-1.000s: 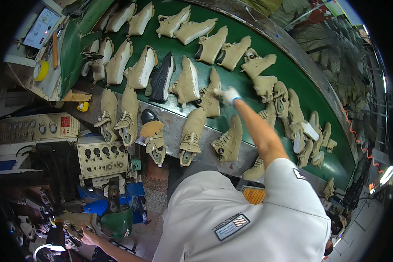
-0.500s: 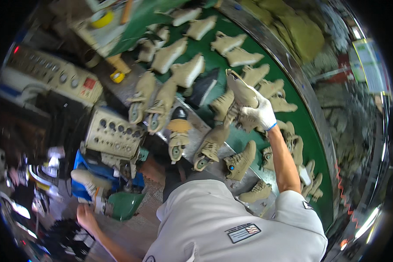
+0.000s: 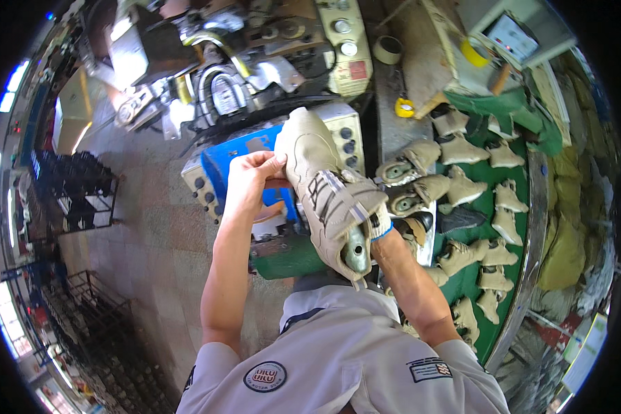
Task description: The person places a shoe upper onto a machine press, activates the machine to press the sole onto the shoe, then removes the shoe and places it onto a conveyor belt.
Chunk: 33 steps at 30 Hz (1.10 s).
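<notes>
A tan lace-up boot (image 3: 317, 162) with a hard last showing in its collar is held up in front of me, toe pointing away. My bare left hand (image 3: 255, 172) pinches the boot's edge near the toe between thumb and fingers. At the collar's right side, my right hand (image 3: 381, 224), in a white glove with a blue cuff, grips the boot. Most of that hand is hidden behind it. Just beyond the boot is a blue machine part (image 3: 228, 162), and a green curved guard (image 3: 286, 257) lies below it.
A green conveyor (image 3: 507, 276) to the right carries several tan boots and a dark one (image 3: 464, 219). More boots lie on a metal ledge beside it. Control panels (image 3: 348, 62) stand at the far side. Black racks (image 3: 72, 186) stand on the tiled floor at left.
The view has swung left toward the blue machine. My right hand has come from over the conveyor to in front of me. Both hands are now on one boot; my left has closed on its edge.
</notes>
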Each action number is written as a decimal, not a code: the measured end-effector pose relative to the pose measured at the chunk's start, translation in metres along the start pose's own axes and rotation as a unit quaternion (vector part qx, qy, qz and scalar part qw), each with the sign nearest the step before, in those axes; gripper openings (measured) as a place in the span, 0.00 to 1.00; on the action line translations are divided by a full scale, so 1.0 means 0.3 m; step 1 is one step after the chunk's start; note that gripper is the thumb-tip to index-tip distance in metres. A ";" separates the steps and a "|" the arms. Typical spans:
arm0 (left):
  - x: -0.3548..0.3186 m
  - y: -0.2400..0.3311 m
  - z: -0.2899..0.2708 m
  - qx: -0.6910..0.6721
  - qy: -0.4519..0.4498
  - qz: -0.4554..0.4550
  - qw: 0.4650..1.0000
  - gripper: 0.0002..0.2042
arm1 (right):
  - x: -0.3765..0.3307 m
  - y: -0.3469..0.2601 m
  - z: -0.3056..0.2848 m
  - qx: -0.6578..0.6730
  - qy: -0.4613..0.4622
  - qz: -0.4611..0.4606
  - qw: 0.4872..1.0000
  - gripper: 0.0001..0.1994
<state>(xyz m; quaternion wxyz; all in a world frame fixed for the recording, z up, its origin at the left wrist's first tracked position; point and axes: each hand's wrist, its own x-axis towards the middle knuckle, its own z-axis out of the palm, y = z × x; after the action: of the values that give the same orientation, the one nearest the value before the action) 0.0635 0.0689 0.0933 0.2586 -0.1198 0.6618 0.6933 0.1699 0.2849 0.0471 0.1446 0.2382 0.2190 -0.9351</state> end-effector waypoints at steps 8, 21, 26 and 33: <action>0.082 0.042 -0.275 -0.133 0.146 0.144 0.970 0.16 | 0.360 0.102 0.279 -0.100 -0.035 -0.053 0.993 0.18; 0.220 -0.053 -0.286 -0.197 0.133 0.177 0.955 0.18 | 0.658 0.197 0.350 -0.208 -0.028 -0.219 0.953 0.17; 0.232 -0.113 -0.272 -0.152 0.048 0.181 0.971 0.21 | 0.679 0.233 0.325 -0.212 -0.060 -0.233 0.947 0.18; 0.248 -0.074 -0.319 -0.053 0.065 0.179 0.980 0.21 | 0.723 0.300 0.295 -0.190 -0.078 -0.251 0.946 0.17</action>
<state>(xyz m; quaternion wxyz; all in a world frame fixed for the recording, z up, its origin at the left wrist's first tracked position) -0.0044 -0.0103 0.0273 0.0802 -0.0582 0.6507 0.7528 -0.0133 0.1288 -0.0240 -0.0359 0.0701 0.4331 -0.8979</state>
